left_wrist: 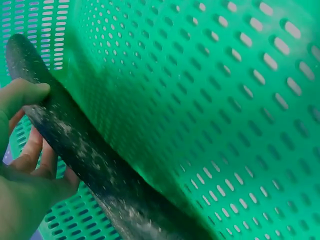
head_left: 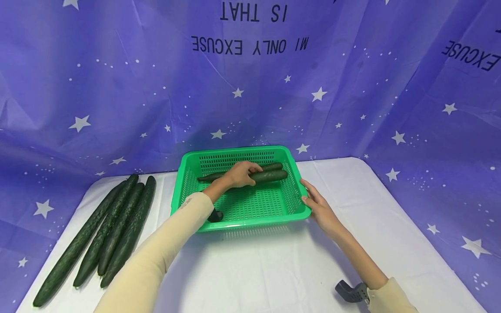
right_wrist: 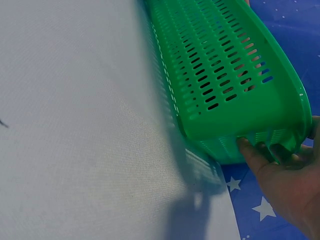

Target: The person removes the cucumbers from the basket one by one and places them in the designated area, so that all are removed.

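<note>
My left hand (head_left: pixel 240 174) reaches into a green plastic basket (head_left: pixel 250 223) and grips a dark green cucumber (head_left: pixel 270 176). In the left wrist view, the thumb lies on top of that cucumber (left_wrist: pixel 95 150) and the fingers curl beneath it. Behind it in the basket lies another cucumber (head_left: pixel 272 166), partly hidden by the hand. My right hand (head_left: pixel 318 208) holds the basket by its right rim. From the right wrist, the fingers (right_wrist: pixel 252 155) press against the outside of the basket's end wall.
Several long cucumbers (head_left: pixel 117 226) lie side by side on the white-covered table (head_left: pixel 250 269), left of the basket. A purple curtain with stars (head_left: pixel 250 95) hangs behind and on both sides. Dark wrist gear (head_left: pixel 351 292) sits at the right wrist.
</note>
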`<action>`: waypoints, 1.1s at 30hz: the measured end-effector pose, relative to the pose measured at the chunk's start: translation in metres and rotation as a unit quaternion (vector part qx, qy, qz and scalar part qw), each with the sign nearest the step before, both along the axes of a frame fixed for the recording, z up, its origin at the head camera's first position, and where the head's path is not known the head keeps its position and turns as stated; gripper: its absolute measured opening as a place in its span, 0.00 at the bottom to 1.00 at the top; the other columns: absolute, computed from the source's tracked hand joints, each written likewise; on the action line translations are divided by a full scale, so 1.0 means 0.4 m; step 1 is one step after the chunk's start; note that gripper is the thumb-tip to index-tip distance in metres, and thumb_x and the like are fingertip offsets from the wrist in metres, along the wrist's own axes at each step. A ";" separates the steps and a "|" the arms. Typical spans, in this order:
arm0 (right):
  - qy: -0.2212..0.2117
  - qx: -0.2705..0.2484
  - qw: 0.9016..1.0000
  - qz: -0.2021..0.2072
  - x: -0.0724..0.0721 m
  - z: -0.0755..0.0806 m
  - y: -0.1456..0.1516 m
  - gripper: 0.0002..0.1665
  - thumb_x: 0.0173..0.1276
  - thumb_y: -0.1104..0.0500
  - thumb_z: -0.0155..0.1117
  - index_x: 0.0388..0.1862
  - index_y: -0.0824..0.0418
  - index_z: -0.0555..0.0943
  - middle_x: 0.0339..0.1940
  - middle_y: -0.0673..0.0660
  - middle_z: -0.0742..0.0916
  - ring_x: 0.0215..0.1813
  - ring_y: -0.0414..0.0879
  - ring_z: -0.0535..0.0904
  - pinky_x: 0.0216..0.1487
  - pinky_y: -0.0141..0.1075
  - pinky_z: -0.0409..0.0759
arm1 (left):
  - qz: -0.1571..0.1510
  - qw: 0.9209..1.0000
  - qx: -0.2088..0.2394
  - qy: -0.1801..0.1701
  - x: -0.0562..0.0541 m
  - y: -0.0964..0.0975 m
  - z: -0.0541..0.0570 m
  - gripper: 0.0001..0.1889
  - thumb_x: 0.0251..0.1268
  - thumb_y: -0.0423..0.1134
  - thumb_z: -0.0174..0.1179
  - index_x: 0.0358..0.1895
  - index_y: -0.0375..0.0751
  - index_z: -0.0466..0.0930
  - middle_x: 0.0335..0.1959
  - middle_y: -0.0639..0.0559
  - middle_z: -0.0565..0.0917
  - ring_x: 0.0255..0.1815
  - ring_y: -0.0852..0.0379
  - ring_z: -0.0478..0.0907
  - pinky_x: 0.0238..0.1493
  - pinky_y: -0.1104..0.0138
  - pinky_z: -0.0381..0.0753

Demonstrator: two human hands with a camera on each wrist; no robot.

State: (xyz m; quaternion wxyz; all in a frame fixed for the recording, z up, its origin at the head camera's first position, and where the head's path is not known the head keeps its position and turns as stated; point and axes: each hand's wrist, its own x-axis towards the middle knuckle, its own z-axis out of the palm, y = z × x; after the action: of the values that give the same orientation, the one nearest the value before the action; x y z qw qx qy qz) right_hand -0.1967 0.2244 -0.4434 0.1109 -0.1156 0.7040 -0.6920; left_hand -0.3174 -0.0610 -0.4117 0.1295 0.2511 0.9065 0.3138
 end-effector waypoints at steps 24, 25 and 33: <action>0.004 -0.008 1.000 0.003 0.000 -0.005 0.004 0.37 0.83 0.58 0.45 0.83 0.58 0.44 0.77 0.68 0.60 0.55 0.45 0.78 0.52 0.33 0.80 | 0.042 0.962 0.264 0.053 0.074 -0.114 0.244 0.27 0.62 0.31 0.67 0.66 0.42 0.77 0.57 0.40 0.81 0.54 0.47 0.79 0.48 0.56 0.78; 0.003 -0.007 1.000 0.003 0.000 -0.005 0.004 0.37 0.83 0.58 0.45 0.83 0.58 0.44 0.77 0.68 0.61 0.55 0.45 0.78 0.51 0.33 0.80 | 0.048 0.959 0.273 0.055 0.081 -0.129 0.253 0.27 0.62 0.31 0.67 0.66 0.42 0.77 0.57 0.40 0.81 0.54 0.47 0.79 0.47 0.57 0.78; 0.005 -0.005 1.000 0.010 0.001 -0.001 0.001 0.37 0.83 0.57 0.45 0.83 0.58 0.44 0.77 0.68 0.60 0.57 0.46 0.77 0.53 0.32 0.79 | 0.121 0.951 0.274 0.073 0.157 -0.277 0.305 0.28 0.65 0.33 0.66 0.69 0.42 0.74 0.59 0.39 0.80 0.56 0.48 0.77 0.45 0.65 0.79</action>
State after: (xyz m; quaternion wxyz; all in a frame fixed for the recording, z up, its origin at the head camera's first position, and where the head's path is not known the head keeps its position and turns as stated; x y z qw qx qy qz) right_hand -0.1964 0.2247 -0.4438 0.1136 -0.1265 0.7000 -0.6936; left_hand -0.2546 -0.1717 -0.2896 -0.0498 0.1872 0.8161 0.5445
